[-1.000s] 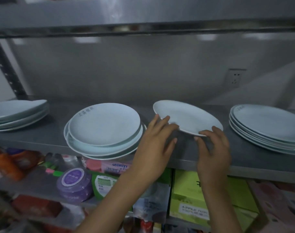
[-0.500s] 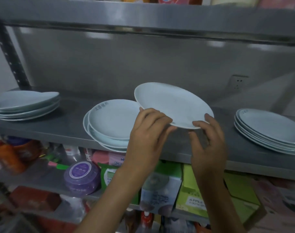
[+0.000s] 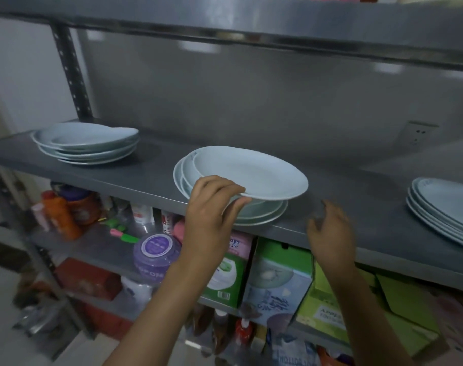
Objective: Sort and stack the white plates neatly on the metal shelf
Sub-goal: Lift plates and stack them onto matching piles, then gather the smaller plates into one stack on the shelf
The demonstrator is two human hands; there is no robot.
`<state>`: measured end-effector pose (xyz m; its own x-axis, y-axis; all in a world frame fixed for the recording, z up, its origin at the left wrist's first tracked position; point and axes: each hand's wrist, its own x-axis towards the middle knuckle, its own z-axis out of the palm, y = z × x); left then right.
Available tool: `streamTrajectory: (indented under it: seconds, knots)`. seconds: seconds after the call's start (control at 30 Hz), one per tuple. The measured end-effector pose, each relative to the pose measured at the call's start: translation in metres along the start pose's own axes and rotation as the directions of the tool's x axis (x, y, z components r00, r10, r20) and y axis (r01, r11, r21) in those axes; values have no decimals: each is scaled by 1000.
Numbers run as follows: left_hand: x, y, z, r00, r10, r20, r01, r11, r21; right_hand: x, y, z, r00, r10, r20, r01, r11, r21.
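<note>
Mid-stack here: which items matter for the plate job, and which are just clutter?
Job: top plate gripped by left hand; middle stack; left stack; right stack; shelf; right hand, free.

Clutter: purple tub; orange bottle; green box.

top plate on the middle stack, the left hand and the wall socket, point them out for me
top plate [image 3: 254, 173], head view, on its bare inner surface
left hand [image 3: 211, 204], head view, on the back of the hand gripping the plate's near rim
wall socket [image 3: 420, 133], head view, on its white faceplate
</note>
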<state>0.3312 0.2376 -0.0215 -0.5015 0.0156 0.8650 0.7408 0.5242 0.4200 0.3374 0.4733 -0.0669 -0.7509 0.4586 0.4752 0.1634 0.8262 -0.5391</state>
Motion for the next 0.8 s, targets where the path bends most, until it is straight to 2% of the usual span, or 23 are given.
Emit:
streamTrajectory:
  seconds: [0.07,0.2,0.47,0.63,0.8]
  knots:
    - [-5,-4,0,1000,-24,13,24,1000,-9,-2,1,6,999,-34,-20,31,990,-139]
    - [-13,-14,0,999,-49,23,49,999,-7,-4,3,9,999,-43,-21,38,979,-202]
    - [-21,-22,3,995,-63,79,63,998,-4,-5,4,7,997,-71,-24,65,974,-216]
    - [-26,-23,3,980,-36,198,-1,983,184,-3,5,7,998,-70,-7,66,971,-231]
    - [-24,-15,-1,968,-72,241,14,972,233,-4,5,8,996,-83,-31,74,972,-224]
